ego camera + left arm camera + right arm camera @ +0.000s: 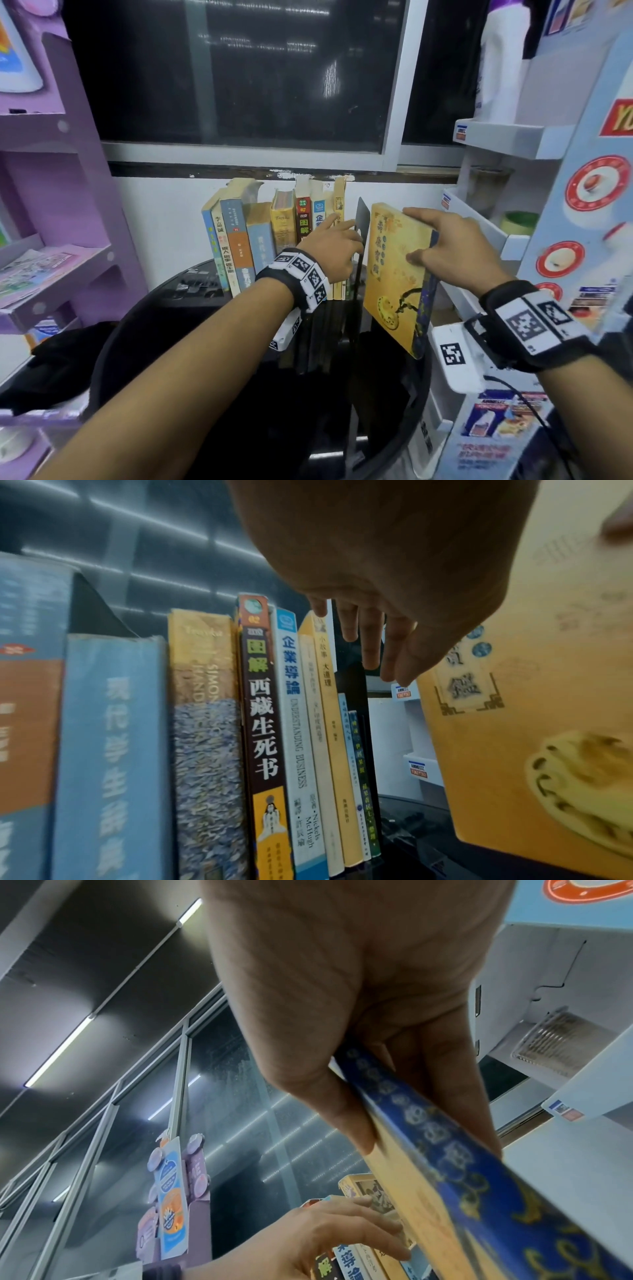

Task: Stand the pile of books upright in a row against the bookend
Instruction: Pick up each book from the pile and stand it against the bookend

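Head view: I see my right hand (442,246) gripping the yellow blue-spined paperback (394,274), airborne beside the thin black metal bookend (362,219). My left hand (334,248), fingers straight, steadies the upright row of books (274,233) beyond it. One placement apparently remains.

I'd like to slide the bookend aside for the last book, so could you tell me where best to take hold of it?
Probably by the top edge of the black bookend, coming from above. It is a thin upright plate; the row of upright books covers its left face, and the yellow book in the right hand crowds its right.
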